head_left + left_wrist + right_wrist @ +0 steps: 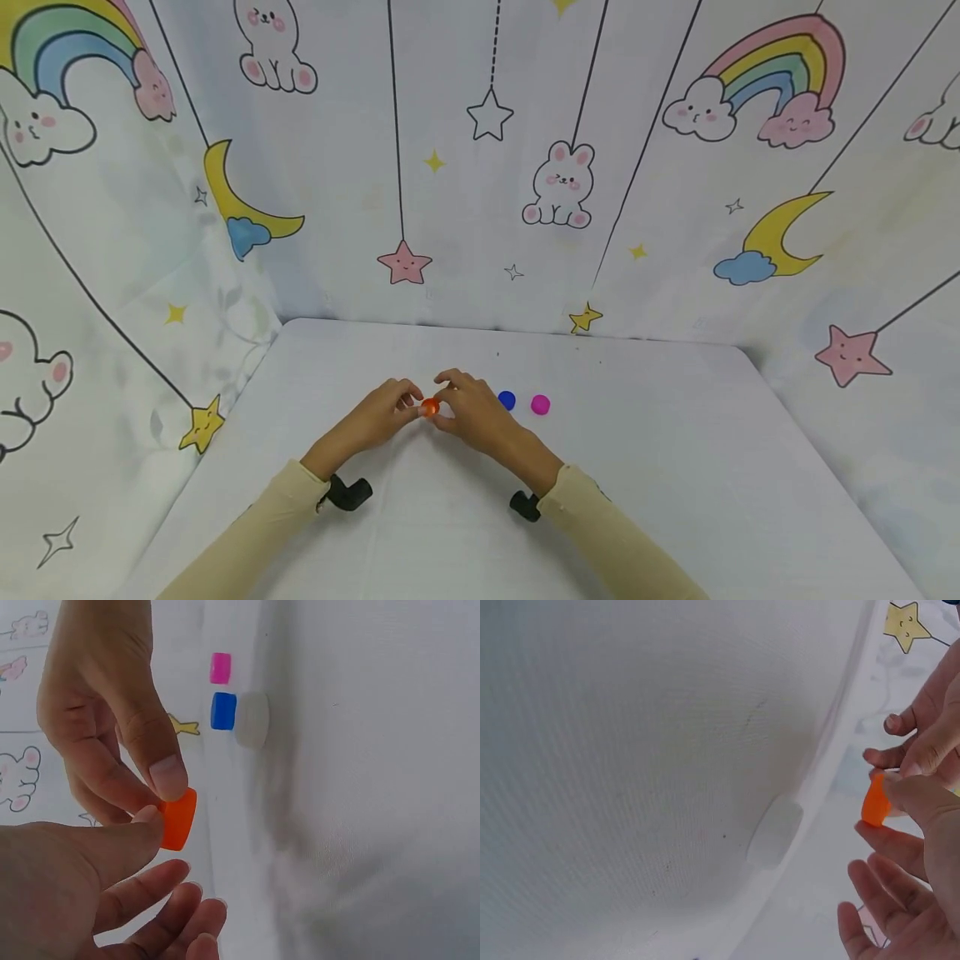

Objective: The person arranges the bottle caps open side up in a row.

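A small, short orange cylinder (430, 407) is between both hands above the table. My right hand (480, 414) pinches it between thumb and forefinger, seen from the side in the right wrist view. The thumb of my left hand (380, 414) touches its edge, while the other left fingers (161, 930) are spread apart from it in the left wrist view. A blue piece (507, 401) and a pink piece (540, 405), similar in shape, rest on the table to the right of my right hand.
Beside the blue piece in the left wrist view is a white rounded lump (253, 721). A white cloth covers the table (675, 467). Behind it hangs a printed curtain (465, 200) with stars, moons and rabbits. Dark wrist mounts (351, 493) stick out under both sleeves.
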The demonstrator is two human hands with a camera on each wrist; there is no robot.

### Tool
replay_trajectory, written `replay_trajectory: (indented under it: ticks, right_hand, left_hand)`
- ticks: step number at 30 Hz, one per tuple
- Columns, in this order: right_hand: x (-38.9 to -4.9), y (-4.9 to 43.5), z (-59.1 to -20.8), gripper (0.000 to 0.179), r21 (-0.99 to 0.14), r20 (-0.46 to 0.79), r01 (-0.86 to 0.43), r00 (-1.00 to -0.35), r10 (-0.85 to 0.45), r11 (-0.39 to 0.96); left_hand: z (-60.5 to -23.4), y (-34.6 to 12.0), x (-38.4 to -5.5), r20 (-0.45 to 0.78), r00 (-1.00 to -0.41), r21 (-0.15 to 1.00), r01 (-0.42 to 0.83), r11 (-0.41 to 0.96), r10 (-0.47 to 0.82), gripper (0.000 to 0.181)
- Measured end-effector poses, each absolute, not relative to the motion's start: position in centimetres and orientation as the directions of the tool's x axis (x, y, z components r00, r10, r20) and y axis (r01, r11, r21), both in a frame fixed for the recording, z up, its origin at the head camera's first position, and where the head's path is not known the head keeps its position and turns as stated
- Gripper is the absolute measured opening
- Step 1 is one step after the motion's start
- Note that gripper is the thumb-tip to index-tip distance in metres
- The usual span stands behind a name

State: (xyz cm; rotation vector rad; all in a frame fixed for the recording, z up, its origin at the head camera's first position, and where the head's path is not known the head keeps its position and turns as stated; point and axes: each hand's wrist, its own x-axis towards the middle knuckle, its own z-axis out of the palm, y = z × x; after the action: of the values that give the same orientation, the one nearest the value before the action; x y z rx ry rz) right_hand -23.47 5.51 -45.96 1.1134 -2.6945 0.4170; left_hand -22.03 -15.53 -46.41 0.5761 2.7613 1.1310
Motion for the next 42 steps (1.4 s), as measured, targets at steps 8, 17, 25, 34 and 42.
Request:
replay_trajectory:
  ticks: [8, 17, 25, 34, 42]
  right_hand:
    - [-23.6, 5.6, -46.0, 0.025, -0.159, 0.216, -0.712, -0.702, -0.679, 0.684]
    - [-23.9, 5.1, -47.0, 0.024, -0.133, 0.18, -0.721, -0.693, -0.698, 0.681]
    - [-23.8, 4.8, -47.3, 0.024, -0.138, 0.159, -0.724, -0.69, -0.706, 0.676]
    - [-23.7, 4.4, -47.7, 0.026, -0.079, 0.146, -0.727, -0.685, -0.714, 0.682]
    - [-23.6, 4.2, -47.8, 0.025, -0.045, 0.173, -0.742, -0.666, -0.726, 0.669]
  left_hand:
    - [-46.7, -15.3, -21.4, 0.107, -0.902, 0.558, 0.402, 0.726, 0.418, 0.031]
    - [-47.4, -15.0, -21.5, 0.175, -0.892, 0.406, 0.451, 0.794, 0.417, 0.019]
    - [-47.9, -15.0, -21.6, 0.216, -0.868, 0.344, 0.497, 0.797, 0.448, 0.018]
    - [-48.2, -14.9, -21.5, 0.203, -0.872, 0.342, 0.489, 0.802, 0.446, 0.018]
    - [-48.6, -14.9, -21.6, 0.232, -0.859, 0.306, 0.51, 0.804, 0.457, 0.019]
